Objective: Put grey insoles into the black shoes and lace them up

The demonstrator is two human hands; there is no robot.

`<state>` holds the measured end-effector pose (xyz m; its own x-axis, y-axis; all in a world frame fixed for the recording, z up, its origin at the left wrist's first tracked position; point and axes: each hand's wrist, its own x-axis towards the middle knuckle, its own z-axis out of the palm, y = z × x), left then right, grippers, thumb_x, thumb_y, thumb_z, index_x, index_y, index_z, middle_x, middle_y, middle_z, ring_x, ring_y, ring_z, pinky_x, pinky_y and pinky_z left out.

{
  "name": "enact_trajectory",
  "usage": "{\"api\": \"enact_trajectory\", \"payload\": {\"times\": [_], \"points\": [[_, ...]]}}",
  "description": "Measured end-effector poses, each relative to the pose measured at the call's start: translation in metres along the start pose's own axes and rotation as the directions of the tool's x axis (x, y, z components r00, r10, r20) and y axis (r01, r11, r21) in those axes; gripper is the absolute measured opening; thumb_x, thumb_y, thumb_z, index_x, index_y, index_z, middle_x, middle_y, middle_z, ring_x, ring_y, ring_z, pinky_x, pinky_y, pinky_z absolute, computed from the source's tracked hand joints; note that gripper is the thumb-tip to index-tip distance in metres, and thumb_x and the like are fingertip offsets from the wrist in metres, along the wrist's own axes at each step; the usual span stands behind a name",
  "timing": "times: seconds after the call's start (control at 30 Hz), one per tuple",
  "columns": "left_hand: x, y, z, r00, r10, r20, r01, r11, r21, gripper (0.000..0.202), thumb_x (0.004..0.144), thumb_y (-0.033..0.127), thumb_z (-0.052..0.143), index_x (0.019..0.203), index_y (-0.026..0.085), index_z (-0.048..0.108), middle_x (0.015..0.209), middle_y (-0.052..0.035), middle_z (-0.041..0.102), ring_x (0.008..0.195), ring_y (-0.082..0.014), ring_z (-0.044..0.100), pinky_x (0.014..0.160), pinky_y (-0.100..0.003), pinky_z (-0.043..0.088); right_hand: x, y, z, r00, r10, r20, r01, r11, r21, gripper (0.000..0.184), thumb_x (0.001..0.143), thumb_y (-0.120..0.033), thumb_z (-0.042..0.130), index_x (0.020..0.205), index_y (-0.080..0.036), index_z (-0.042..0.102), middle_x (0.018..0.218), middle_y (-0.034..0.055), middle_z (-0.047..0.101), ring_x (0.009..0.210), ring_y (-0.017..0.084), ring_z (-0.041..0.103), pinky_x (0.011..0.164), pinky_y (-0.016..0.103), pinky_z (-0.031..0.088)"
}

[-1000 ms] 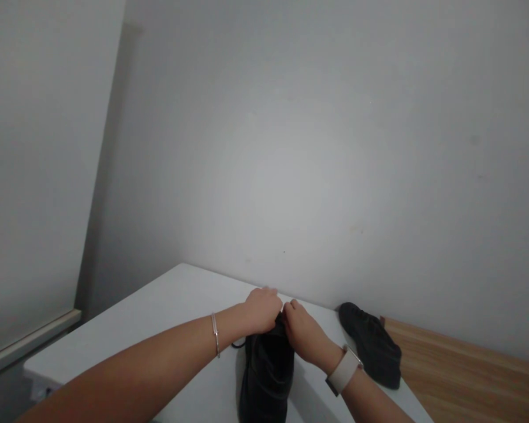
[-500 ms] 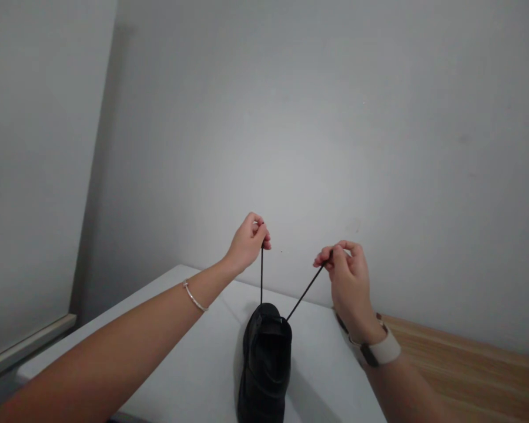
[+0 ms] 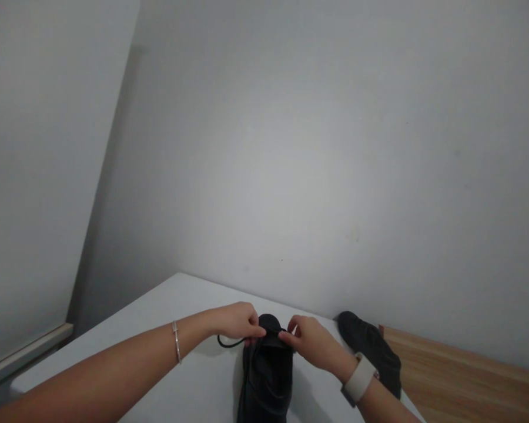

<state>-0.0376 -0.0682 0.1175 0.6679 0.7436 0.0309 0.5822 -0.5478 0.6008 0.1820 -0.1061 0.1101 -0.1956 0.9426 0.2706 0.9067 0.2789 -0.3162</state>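
A black shoe (image 3: 271,382) stands on the white table, its opening toward me and its toe toward the wall. My left hand (image 3: 240,321) is closed in a pinch at the left of the shoe's tongue. From it a black shoelace (image 3: 230,345) curves out to the left above the tabletop. At the right of the tongue, my right hand (image 3: 311,342) has thumb and forefinger closed on the lace close to the shoe. The fingertips of both hands are near each other, and the lacing under them is mostly hidden.
A second dark shoe (image 3: 372,352) lies at the table's right edge, beyond my right wrist. The white table (image 3: 167,311) meets a grey wall (image 3: 291,176). To the right is a wood-grain surface (image 3: 462,376); a pale panel (image 3: 39,176) rises at the left.
Both hands have come down from above the shoe, where they held the lace ends stretched taut, to its tongue. The lace is now slack, and the second shoe has come into sight.
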Motion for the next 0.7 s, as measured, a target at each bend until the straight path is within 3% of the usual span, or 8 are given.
{"api": "enact_trajectory", "payload": {"times": [0.07,0.13,0.2,0.27,0.43,0.53,0.7], "points": [[-0.001,-0.001,0.004,0.999,0.009,0.032,-0.005,0.994,-0.105,0.031,0.076,0.041,0.054,0.062,0.016,0.067,0.049,0.0029,0.052,0.046,-0.0098,0.042,0.046,-0.020,0.029,-0.003,-0.002,0.001,1.000,-0.002,-0.013,0.001,0.996,-0.091,0.022,0.077,-0.038,0.061,0.067,-0.018,0.065,0.066,0.0065,0.067,0.062,0.018,0.059,0.056,0.026,0.035],[-0.001,-0.003,0.006,1.000,0.012,-0.011,-0.014,0.990,-0.142,0.031,0.077,0.040,0.053,0.063,0.016,0.066,0.049,0.0038,0.048,0.047,-0.0097,0.039,0.046,-0.020,0.027,-0.003,-0.002,-0.002,0.999,-0.018,-0.029,0.015,0.996,-0.087,0.024,0.078,-0.034,0.060,0.060,-0.019,0.063,0.062,0.0046,0.065,0.060,0.017,0.056,0.055,0.026,0.033],[-0.001,-0.004,0.007,0.998,0.034,-0.061,-0.043,0.986,-0.159,0.033,0.077,0.042,0.052,0.062,0.015,0.064,0.050,0.0042,0.047,0.050,-0.0098,0.038,0.049,-0.021,0.027,-0.003,-0.002,-0.006,1.000,-0.019,-0.017,0.019,1.000,0.021,0.024,0.077,-0.030,0.059,0.055,-0.018,0.060,0.057,0.0017,0.061,0.057,0.014,0.052,0.054,0.025,0.032],[-0.002,-0.005,0.008,0.998,0.047,-0.033,-0.053,0.974,-0.220,0.036,0.077,0.047,0.053,0.061,0.015,0.062,0.051,0.0047,0.045,0.050,-0.0094,0.034,0.048,-0.022,0.024,-0.004,-0.002,-0.006,0.999,0.023,0.041,-0.031,0.979,0.199,0.023,0.075,-0.027,0.057,0.054,-0.018,0.057,0.053,-0.0011,0.056,0.054,0.011,0.046,0.050,0.022,0.029],[-0.003,0.000,0.015,0.992,-0.019,0.122,0.071,0.898,-0.434,0.047,0.068,0.063,0.059,0.064,0.016,0.059,0.053,0.0065,0.037,0.046,-0.0077,0.023,0.043,-0.024,0.014,-0.009,-0.001,-0.004,0.929,0.127,0.349,-0.321,0.746,0.583,0.021,0.068,-0.032,0.056,0.055,-0.018,0.047,0.055,-0.0040,0.047,0.046,0.007,0.032,0.038,0.019,0.011],[-0.004,0.003,0.016,0.991,-0.003,0.133,0.074,0.845,-0.529,0.049,0.063,0.064,0.065,0.062,0.015,0.059,0.055,0.0061,0.037,0.048,-0.0079,0.025,0.042,-0.024,0.014,-0.013,0.003,-0.004,0.909,0.079,0.410,-0.353,0.670,0.653,0.022,0.064,-0.030,0.061,0.054,-0.018,0.045,0.057,-0.0034,0.047,0.049,0.006,0.035,0.037,0.018,0.011],[-0.006,0.000,0.014,0.985,0.043,0.166,0.072,0.777,-0.625,0.043,0.065,0.056,0.068,0.061,0.014,0.059,0.056,0.0049,0.039,0.048,-0.0073,0.023,0.041,-0.024,0.009,-0.015,0.011,-0.005,0.894,0.014,0.449,-0.362,0.613,0.702,0.021,0.062,-0.025,0.061,0.051,-0.018,0.044,0.054,-0.0050,0.045,0.044,0.004,0.028,0.036,0.018,0.012]]}}
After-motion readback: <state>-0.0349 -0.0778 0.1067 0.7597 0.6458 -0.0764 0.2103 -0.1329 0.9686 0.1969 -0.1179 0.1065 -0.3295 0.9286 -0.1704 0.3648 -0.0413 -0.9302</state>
